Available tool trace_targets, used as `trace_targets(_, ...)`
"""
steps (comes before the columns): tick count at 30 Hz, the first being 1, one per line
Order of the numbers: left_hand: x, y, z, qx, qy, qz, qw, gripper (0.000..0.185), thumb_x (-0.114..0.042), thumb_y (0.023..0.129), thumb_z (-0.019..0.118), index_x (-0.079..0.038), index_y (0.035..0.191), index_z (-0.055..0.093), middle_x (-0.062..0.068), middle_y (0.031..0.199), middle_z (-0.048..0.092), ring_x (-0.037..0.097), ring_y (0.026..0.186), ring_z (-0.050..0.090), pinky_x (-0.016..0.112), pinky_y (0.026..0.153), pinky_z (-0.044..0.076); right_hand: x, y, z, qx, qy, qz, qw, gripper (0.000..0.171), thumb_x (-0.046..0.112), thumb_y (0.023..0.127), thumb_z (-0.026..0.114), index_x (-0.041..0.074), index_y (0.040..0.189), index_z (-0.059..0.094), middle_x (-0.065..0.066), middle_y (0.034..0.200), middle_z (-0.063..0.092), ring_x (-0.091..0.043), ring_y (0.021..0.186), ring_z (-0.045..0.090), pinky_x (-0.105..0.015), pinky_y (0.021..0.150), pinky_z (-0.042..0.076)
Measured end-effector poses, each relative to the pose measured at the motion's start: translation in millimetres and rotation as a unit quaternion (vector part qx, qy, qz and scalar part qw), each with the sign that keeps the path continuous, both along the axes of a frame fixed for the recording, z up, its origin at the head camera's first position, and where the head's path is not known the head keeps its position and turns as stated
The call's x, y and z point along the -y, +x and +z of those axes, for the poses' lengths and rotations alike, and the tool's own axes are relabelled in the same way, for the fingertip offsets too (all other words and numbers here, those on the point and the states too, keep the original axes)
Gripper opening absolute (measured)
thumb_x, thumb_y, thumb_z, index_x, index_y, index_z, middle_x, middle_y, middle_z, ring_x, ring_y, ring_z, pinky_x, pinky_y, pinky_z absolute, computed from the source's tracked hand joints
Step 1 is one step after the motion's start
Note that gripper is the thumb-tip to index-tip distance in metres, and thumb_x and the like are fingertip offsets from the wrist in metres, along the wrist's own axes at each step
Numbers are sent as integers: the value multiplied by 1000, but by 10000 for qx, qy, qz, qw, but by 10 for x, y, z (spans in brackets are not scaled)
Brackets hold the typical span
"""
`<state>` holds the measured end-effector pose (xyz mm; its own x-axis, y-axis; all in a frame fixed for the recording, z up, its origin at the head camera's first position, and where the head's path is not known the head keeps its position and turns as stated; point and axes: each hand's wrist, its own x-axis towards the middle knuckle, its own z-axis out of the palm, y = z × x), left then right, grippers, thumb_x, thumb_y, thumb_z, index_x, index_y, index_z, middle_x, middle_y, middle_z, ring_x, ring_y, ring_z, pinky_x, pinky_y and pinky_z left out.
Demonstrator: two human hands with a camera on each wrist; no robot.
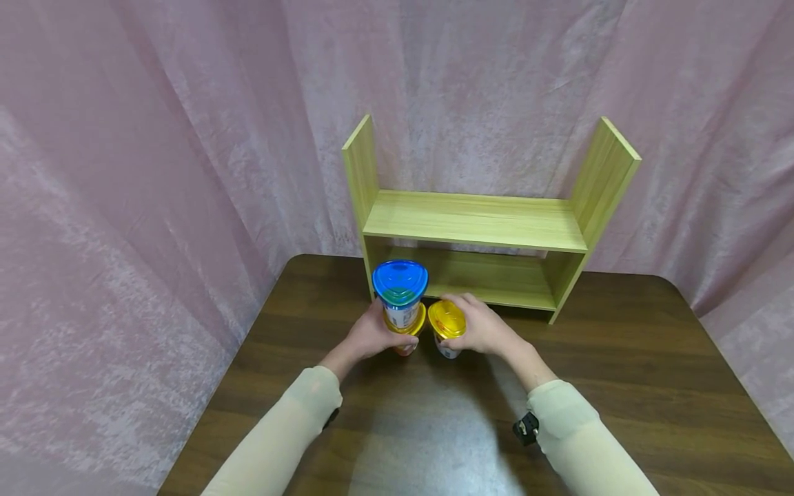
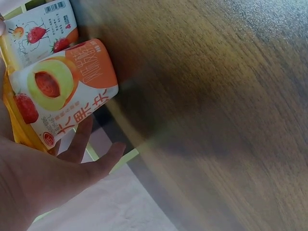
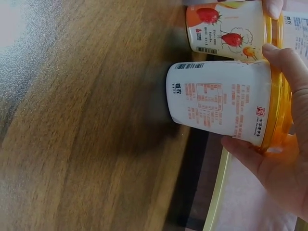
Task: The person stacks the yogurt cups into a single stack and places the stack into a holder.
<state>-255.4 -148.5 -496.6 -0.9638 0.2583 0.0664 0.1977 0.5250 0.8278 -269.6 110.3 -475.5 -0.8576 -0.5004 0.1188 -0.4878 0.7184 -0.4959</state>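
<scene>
In the head view, a blue-lidded cup [image 1: 400,284] stands upside-up on a yellow-lidded cup [image 1: 415,324]. My left hand [image 1: 372,334] grips that lower cup near its rim, thumb across the front. Apricot and strawberry pictures cover the lower cup [image 2: 67,91] in the left wrist view, where some fingers spread behind it. My right hand [image 1: 480,327] holds a second yellow-lidded cup [image 1: 448,320] by its lid edge. Printed text shows on this cup's white side [image 3: 216,98]. The two lower cups are side by side; whether their bases touch the table I cannot tell.
A light wooden two-tier shelf [image 1: 477,219] with raised side panels stands just behind the cups. Beneath everything is a dark brown wooden table [image 1: 620,358]. Pink curtains [image 1: 484,89] hang behind and at the sides.
</scene>
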Motion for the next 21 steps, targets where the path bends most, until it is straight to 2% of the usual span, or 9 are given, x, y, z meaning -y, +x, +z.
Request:
trace_targets(4, -7, 12, 12, -9, 153, -142, 9998, 88, -42, 65, 86, -26, 135, 36, -6, 126, 53, 15, 112, 55, 44, 98, 43, -7, 1, -11, -35, -1, 10, 10000, 92, 43, 63, 84, 24, 142, 40, -10, 130, 48, -27, 104, 55, -44, 83, 50)
trace_targets(21, -3, 12, 29, 112, 83, -18, 9999, 85, -38, 66, 86, -27, 134, 36, -8, 125, 52, 15, 112, 54, 44, 98, 43, -44, -4, 98, -53, 34, 29, 10000, 89, 41, 65, 83, 22, 141, 41, -10, 130, 47, -26, 99, 55, -41, 80, 51)
